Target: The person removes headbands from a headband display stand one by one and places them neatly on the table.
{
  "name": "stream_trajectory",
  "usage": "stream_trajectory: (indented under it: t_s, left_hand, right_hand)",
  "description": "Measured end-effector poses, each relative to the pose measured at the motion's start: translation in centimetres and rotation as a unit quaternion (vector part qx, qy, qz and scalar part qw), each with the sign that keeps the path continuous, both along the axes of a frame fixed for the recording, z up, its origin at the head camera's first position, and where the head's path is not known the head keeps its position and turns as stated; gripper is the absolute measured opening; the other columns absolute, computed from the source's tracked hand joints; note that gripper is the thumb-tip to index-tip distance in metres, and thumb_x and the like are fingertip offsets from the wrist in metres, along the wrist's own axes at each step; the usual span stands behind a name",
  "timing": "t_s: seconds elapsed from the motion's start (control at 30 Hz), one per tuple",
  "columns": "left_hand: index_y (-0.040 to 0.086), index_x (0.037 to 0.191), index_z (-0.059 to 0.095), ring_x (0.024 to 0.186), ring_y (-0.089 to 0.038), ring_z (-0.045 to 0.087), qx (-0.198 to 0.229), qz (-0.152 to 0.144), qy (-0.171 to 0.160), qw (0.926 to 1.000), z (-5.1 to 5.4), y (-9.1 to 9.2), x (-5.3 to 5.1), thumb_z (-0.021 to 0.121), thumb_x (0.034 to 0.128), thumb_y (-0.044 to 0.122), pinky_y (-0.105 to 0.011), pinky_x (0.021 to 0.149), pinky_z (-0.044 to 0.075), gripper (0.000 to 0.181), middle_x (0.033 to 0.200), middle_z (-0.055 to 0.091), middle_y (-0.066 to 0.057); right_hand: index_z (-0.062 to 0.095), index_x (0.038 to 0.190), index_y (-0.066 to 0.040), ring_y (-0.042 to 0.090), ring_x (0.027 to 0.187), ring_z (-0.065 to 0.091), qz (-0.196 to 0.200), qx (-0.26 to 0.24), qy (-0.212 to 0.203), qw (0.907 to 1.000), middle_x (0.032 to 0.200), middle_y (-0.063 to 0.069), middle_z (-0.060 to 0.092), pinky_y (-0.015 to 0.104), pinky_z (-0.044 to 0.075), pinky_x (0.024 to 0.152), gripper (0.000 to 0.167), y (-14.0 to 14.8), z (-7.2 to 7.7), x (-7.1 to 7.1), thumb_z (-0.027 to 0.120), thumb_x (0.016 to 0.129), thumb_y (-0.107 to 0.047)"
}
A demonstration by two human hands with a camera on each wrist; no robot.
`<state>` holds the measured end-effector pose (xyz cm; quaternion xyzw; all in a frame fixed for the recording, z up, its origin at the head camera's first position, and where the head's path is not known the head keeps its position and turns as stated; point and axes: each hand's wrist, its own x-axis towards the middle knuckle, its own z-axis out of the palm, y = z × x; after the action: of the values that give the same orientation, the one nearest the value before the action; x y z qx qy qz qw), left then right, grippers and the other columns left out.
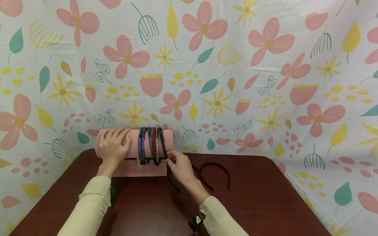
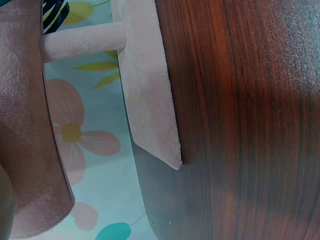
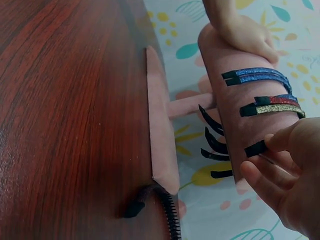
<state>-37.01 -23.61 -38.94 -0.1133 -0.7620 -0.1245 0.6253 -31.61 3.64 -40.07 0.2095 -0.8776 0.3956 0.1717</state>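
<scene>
A pink plush headband stand (image 1: 134,141) has a horizontal roll on a short post above a flat base (image 3: 159,115). My left hand (image 1: 114,146) grips the roll's left end from above, its fingers curving over the top. Around the roll sit blue glitter headbands (image 1: 141,147), a red one (image 1: 154,142) and a gold one (image 1: 157,146). To their right is a black headband (image 1: 163,146). Its near end is pinched between thumb and fingers of my right hand (image 1: 180,166). In the left wrist view the left hand is mostly out of frame.
Loose black headbands (image 1: 228,175) lie on the dark wooden table (image 1: 251,203), right of the stand. One toothed black headband (image 3: 172,215) lies against the corner of the base. A flower-printed cloth (image 1: 206,65) hangs behind the table.
</scene>
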Motion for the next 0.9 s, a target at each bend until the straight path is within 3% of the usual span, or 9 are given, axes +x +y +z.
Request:
stream_trajectory:
  t_s: [0.9]
  left_hand:
    - [0.011,0.102,0.079,0.094,-0.034,0.068,0.002,-0.003,0.007,1.0000,0.0,0.0,-0.1,0.051,0.0913,0.032,-0.053,0.094,0.046,0.036,0.102,0.076,-0.011]
  right_hand:
    - [0.069,0.113,-0.011,0.015,0.086,0.069,-0.016,-0.003,0.000,0.9999,0.096,0.001,0.073,0.026,0.055,0.068,0.019,2.3,0.0,0.0,0.067,0.093,-0.013]
